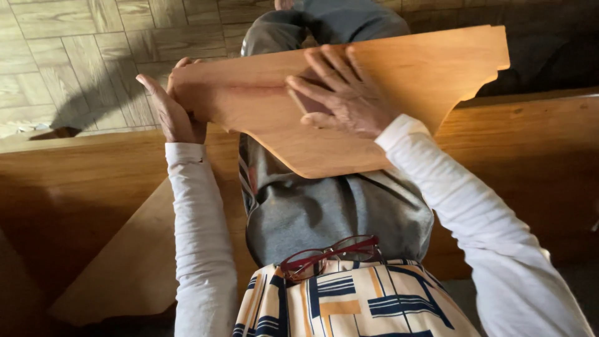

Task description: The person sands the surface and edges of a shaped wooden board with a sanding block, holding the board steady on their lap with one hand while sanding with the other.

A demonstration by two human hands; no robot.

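Both arms in white sleeves reach forward. The left hand (176, 112) curls its fingers around an edge. The right hand (340, 93) lies flat, fingers spread.

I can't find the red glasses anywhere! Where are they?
In the head view, the red glasses hang low in the middle at the neckline of the person's grey top, just above the patterned cloth, between the two white sleeves and below the wooden board.
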